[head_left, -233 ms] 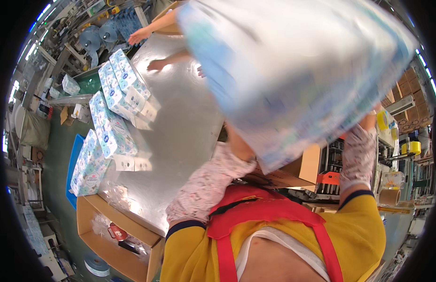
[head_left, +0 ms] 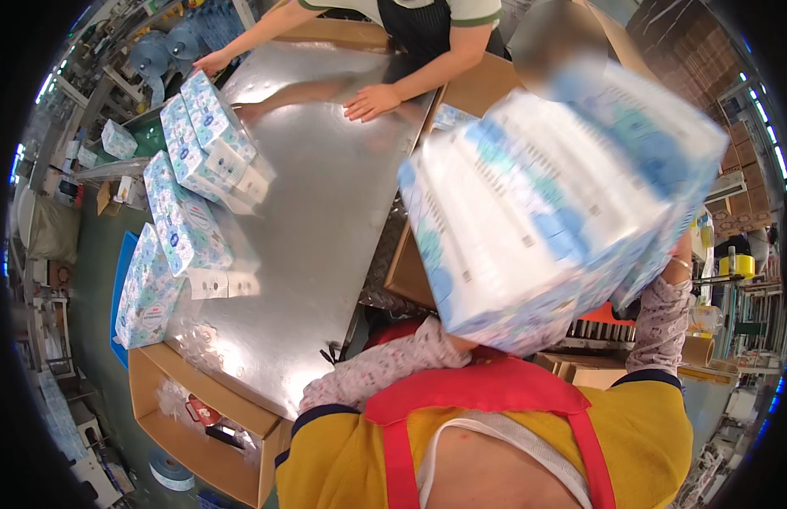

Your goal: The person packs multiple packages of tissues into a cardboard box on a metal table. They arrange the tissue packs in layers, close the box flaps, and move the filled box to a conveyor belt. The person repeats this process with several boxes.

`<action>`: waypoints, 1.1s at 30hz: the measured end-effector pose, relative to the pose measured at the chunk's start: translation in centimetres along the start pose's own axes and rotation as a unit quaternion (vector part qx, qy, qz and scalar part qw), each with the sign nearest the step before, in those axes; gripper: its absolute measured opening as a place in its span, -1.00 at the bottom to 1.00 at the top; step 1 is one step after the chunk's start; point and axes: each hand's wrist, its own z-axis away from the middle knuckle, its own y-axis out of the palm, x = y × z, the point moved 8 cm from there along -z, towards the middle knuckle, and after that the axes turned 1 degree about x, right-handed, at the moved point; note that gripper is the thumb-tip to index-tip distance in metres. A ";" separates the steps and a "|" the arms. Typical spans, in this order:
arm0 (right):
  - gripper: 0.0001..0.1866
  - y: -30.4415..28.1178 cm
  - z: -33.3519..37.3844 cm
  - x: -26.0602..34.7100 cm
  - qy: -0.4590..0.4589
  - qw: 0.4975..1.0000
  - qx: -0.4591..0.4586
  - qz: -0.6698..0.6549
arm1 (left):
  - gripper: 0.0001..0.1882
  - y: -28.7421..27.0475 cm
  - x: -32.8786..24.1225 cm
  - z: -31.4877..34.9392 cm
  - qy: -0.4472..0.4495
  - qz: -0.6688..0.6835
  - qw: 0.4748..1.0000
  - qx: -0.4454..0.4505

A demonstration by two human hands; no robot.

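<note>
Two hands on one load here: the person's left hand (head_left: pixel 462 343) is tucked in at the near lower corner of a big bundle of tissue packs (head_left: pixel 546 212) (tissue's my guess), and the right hand (head_left: pixel 682 248) is at its far right side. Fingers are mostly hidden on both, so I can't tell how wide they're spread, but between them they've clearly got the thing held. It's up in the air, tilted, right of the metal counter (head_left: pixel 313 204) and in front of the chest, with brown cardboard (head_left: pixel 412 273) showing just past its lower left edge. So I'd call this the carrying step, bundle lifted and not set down anywhere. Looks bulky and a bit soft, so imo whatever move comes next calls for both hands staying under it, levelling it out and minding that cardboard edge. More floral packs (head_left: pixel 185 225) stand in a staggered line along the counter's left side, with an open box (head_left: pixel 160 403) of clear plastic bits at the near end. Across the counter a co-worker (head_left: pixel 419 30) has one arm stretched toward the far end of that line; can't tell if they're touching it.
</note>
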 end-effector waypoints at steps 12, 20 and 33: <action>-0.08 12.9 -7.9 -12.8 0.271 0.946 0.151 -0.092 | -0.49 -19.4 -12.0 11.4 -0.165 -0.014 0.943 -0.289; -0.24 15.1 -12.5 -15.8 0.210 0.962 0.161 -0.073 | 0.01 -11.4 -10.6 3.4 -0.152 -0.346 0.925 0.021; -0.24 18.5 -16.3 -17.3 0.109 0.947 0.300 0.020 | -0.33 -7.5 -2.0 2.6 -0.235 -0.410 0.881 -0.008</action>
